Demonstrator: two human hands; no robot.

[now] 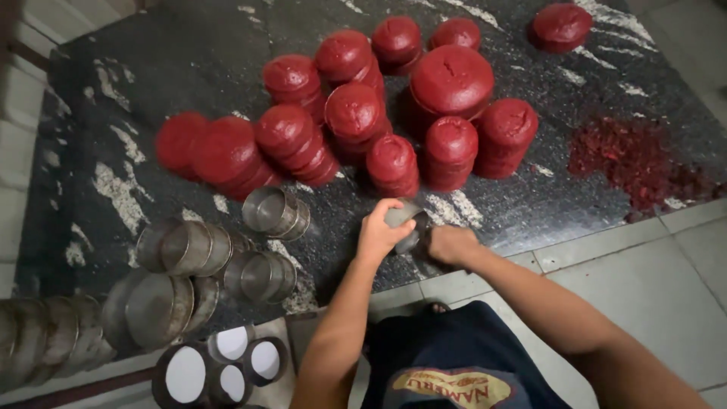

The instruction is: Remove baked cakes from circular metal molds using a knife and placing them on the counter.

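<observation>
Left hand (381, 231) clamped around a small round metal tin (404, 221), held just above the near edge of the dark speckled desk (151, 91). Right hand (450, 244) touches the tin's right side; its grip cannot be told. Just beyond, stacked red round cakes (394, 163). Left, empty metal tins (273, 212) lie tipped over. Far right, red crumbs (632, 159).

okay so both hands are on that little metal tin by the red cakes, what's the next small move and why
Probably tip the round metal tin over and ease its cake out. The left hand grips it, the right hand steadies it, red cakes stand unmoulded just ahead, and empty tins lie left.
</observation>
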